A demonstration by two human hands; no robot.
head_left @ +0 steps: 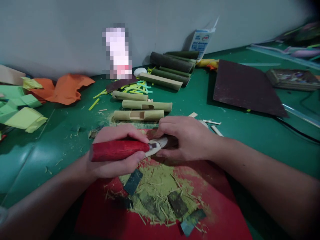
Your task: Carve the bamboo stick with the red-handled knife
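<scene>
My left hand [120,150] is closed around a red-handled carving knife [120,150], its metal end pointing right toward my other hand. Under the blade is a pale piece of bamboo [151,153], gripped by my right hand [185,138], whose palm and fingers hide most of it. The exact shape of the cutting edge is hard to make out. Below both hands lies a red board [215,200], strewn with pale shavings and bamboo dust [160,180] and several dark sandpaper scraps [177,203].
Behind my hands lie pale bamboo tubes [150,115], two with cut slots. Uncut dark bamboo [171,61] is stacked farther back. Orange paper [70,88] and green folded paper [27,118] sit left. A dark brown sheet [245,88] lies right on the green table [190,100].
</scene>
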